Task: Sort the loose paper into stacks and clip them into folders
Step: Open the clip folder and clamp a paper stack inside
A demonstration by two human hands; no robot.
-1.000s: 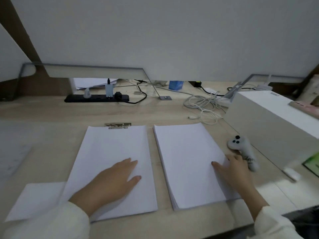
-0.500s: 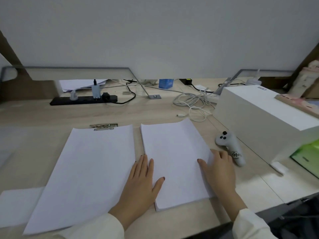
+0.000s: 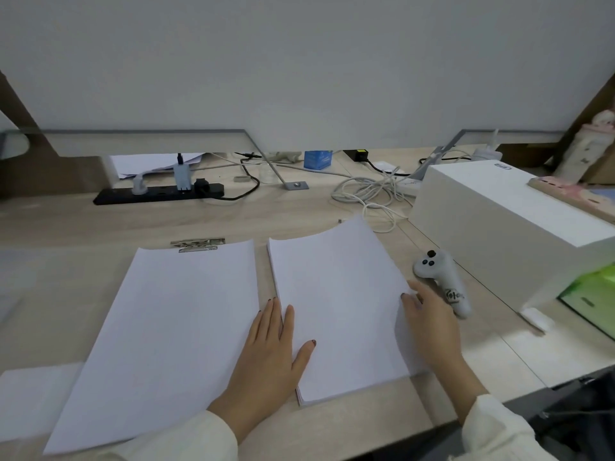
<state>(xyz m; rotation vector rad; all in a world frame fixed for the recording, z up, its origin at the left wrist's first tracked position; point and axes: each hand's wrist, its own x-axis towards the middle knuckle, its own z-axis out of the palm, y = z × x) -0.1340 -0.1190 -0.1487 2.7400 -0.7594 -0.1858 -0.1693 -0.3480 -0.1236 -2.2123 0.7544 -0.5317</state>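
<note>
Paper, white and blank, lies in two stacks side by side on the pale wooden desk (image 3: 100,227). Right stack of white sheets (image 3: 336,304) is the thicker one, its layered edge visible along the near and left sides; its far edge curls up slightly. Left stack of white sheets (image 3: 166,334) lies flat, just beside it with a narrow strip of desk between them. Silver metal clip (image 3: 197,243) sits at the far edge of the left stack, touching it. Another loose white sheet (image 3: 30,397) lies at the near left, partly under the left stack. Left hand (image 3: 269,357) rests flat, palm down, fingers extended and close together, spanning the gap between the stacks with the thumb on the right stack; it grips nothing. Right hand (image 3: 429,324) lies at the right edge of the right stack, fingers loosely curved and touching that edge; whether it pinches any sheets cannot be told. White handheld controller with black buttons (image 3: 442,281) lies just beside the right hand. Large white rectangular box (image 3: 506,221) stands further right. Black power strip (image 3: 156,194) and a tangle of white cables (image 3: 369,194) lie at the back of the desk.
</note>
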